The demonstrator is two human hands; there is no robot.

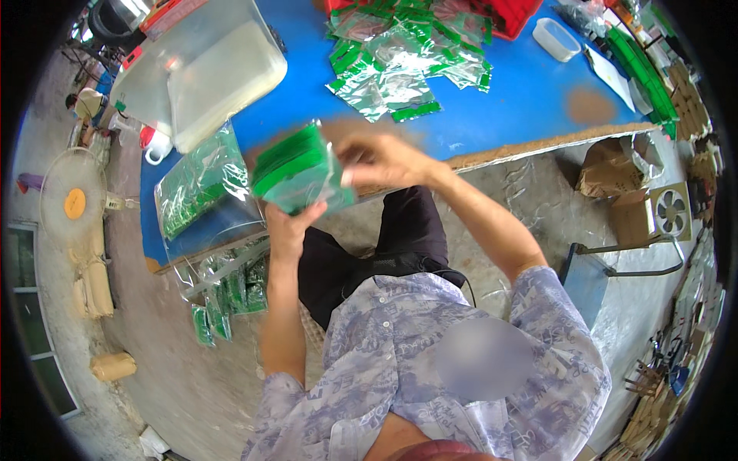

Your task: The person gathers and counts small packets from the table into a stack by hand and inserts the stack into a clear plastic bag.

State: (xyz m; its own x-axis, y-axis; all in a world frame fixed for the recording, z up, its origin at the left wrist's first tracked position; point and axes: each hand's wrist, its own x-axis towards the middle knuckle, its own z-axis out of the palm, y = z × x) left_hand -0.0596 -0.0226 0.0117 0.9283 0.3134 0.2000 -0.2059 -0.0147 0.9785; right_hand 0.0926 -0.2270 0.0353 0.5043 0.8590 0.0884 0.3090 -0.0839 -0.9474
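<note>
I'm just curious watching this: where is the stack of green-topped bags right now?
In the head view the stack of green-topped bags is left of centre, held between the left hand below and right hand, over the blue table edge.

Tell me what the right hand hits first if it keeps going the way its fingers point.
The right hand points left, fingers on the green bag stack already. Beyond that, probably the clear bag of green packets on the blue table, though depth is unclear.

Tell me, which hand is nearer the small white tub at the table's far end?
Right. The right hand lies on the tub's side; the left hand sits lower, farther away.
</note>
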